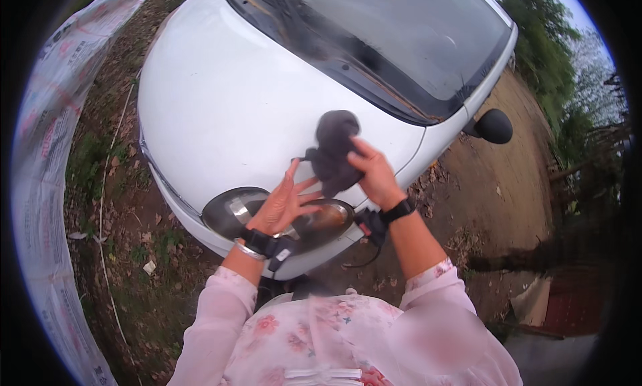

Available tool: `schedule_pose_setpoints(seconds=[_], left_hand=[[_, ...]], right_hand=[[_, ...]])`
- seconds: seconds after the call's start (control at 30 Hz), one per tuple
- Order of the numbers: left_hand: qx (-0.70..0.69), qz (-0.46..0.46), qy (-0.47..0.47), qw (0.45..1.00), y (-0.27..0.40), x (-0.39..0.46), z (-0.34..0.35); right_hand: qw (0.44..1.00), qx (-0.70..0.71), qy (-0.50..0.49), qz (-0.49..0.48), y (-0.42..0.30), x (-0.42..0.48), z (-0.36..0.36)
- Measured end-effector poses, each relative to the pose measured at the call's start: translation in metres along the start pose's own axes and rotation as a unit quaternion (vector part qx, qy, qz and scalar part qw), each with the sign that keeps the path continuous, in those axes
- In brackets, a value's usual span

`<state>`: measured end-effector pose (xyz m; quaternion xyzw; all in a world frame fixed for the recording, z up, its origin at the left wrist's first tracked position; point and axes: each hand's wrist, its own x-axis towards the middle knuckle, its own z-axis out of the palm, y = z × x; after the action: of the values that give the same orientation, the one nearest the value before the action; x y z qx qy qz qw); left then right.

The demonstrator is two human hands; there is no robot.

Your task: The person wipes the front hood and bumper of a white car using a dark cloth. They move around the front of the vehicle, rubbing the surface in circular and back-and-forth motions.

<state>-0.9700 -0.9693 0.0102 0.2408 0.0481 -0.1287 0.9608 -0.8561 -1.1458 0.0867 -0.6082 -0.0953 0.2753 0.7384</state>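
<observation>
Over the hood of a white car (215, 95), my right hand (373, 173) grips a dark, blurred object (337, 152) that looks like soft cloth or a cover; its exact kind cannot be told. My left hand (283, 203) is just left of it, palm turned up and fingers spread. Its fingertips come close to the dark thing's lower left edge, where a short dark piece sticks out; whether they touch is unclear. Below both hands lies the car's headlight (321, 223). Each wrist wears a black strap with a small device.
The windshield (411, 30) and wipers rise beyond the hood, with a black side mirror (494, 126) at the right. A printed plastic sheet (47, 185) hangs along the left. A thin rope (104, 205) runs over leafy ground. A dirt path (506, 185) and trees lie right.
</observation>
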Motion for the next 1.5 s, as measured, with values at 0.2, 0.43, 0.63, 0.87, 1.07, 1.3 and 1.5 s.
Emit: schedule_pose_setpoints(seconds=[0.2,0.43,0.63,0.87,1.07,1.3,1.5], left_hand=[[-0.012,0.211,0.253,0.944,0.049,0.022,-0.033],[0.34,0.263,0.479,0.765,0.186,0.064,-0.154],[0.672,0.271,0.357,0.589,0.11,0.173,-0.029],[0.885,0.235,-0.008,0.402,-0.051,0.151,0.063],[0.878,0.248,0.187,0.365,0.02,0.084,-0.031],[0.673,0.062,0.51,0.532,0.106,0.01,-0.164],[0.831,0.11,0.401,0.371,0.004,0.036,-0.048]], right_hand=[[0.727,-0.635,-0.095,-0.245,0.009,-0.057,0.046],[0.846,-0.527,0.011,-0.081,0.041,-0.135,-0.061],[0.874,-0.484,0.014,-0.038,0.065,-0.156,-0.073],[0.86,-0.495,-0.105,-0.064,0.064,-0.128,-0.053],[0.834,-0.552,0.017,-0.011,0.058,-0.153,-0.12],[0.841,-0.538,0.055,0.013,0.057,-0.157,-0.112],[0.847,-0.527,-0.021,-0.062,0.048,-0.117,-0.068]])
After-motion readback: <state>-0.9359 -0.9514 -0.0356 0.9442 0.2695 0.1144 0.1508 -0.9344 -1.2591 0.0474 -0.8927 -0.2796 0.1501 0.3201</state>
